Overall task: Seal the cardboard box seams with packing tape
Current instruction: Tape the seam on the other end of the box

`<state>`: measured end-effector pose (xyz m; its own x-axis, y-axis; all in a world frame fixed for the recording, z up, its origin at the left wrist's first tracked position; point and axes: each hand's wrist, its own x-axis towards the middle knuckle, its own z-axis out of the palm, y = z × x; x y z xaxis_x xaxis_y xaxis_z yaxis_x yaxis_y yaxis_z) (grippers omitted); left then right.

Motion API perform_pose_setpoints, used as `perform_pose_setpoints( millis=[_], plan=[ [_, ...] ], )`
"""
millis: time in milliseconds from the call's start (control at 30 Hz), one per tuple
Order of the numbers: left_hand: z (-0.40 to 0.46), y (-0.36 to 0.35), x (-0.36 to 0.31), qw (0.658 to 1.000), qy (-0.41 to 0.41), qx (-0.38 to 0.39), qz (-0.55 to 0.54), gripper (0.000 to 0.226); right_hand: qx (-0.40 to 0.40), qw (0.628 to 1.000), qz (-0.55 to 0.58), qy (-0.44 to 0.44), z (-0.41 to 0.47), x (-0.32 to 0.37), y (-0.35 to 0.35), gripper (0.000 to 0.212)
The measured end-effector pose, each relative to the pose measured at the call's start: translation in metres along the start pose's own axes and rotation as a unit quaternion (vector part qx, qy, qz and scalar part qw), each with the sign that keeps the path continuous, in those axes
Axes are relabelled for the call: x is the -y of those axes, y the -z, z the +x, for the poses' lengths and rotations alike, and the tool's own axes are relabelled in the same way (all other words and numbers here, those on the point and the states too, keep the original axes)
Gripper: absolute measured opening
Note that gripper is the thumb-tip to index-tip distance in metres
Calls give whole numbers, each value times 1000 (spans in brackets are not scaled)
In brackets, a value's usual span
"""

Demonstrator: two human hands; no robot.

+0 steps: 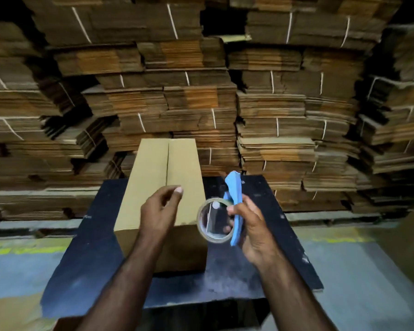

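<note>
A long brown cardboard box [153,177] lies on a black table [86,254], its top flaps closed with the centre seam running away from me. My right hand [251,232] grips a blue tape dispenser [234,201] with a roll of clear packing tape [214,219], held just right of the box's near end. My left hand [158,211] hovers over the near part of the box top, thumb and fingers curled together as if pinching; whether a tape end lies between them I cannot tell.
Tall stacks of flattened, string-tied cardboard sheets [273,115] fill the whole background behind the table. A grey concrete floor [359,271] with a faded yellow line lies on both sides. A brown cardboard piece [14,314] sits at the lower left.
</note>
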<state>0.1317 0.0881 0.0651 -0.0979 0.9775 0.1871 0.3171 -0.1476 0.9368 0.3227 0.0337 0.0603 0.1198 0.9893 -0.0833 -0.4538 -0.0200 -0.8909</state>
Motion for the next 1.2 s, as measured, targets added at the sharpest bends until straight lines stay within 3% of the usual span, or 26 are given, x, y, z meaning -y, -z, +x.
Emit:
perform_pose_setpoints(
  millis=[133,367,500,667,900,967,1067,1200],
  plan=[
    [-21,32,-43,998,-54,36,0,26,11,992,117,-46,-28,-7,-46,29],
    [-43,96,-56,998,-16,47,-25,32,21,992,109,-53,-67,-25,-105,13],
    [-48,117,-52,995,3,93,-46,36,49,997,49,-40,-82,-41,-121,48],
    [-47,125,-52,972,76,182,-127,38,56,997,-55,5,-101,-47,-130,58],
    [-42,124,-68,951,116,249,-138,43,-2,981,-180,77,-112,-46,-125,62],
    [-40,123,-70,949,106,261,-142,38,-40,954,-276,111,-111,-43,-124,63],
    [-36,121,-68,947,107,261,-153,29,-120,876,-439,158,-106,-37,-124,60],
    [-27,120,-61,943,137,233,-193,27,-126,793,-558,212,-90,-30,-117,68]
  ],
)
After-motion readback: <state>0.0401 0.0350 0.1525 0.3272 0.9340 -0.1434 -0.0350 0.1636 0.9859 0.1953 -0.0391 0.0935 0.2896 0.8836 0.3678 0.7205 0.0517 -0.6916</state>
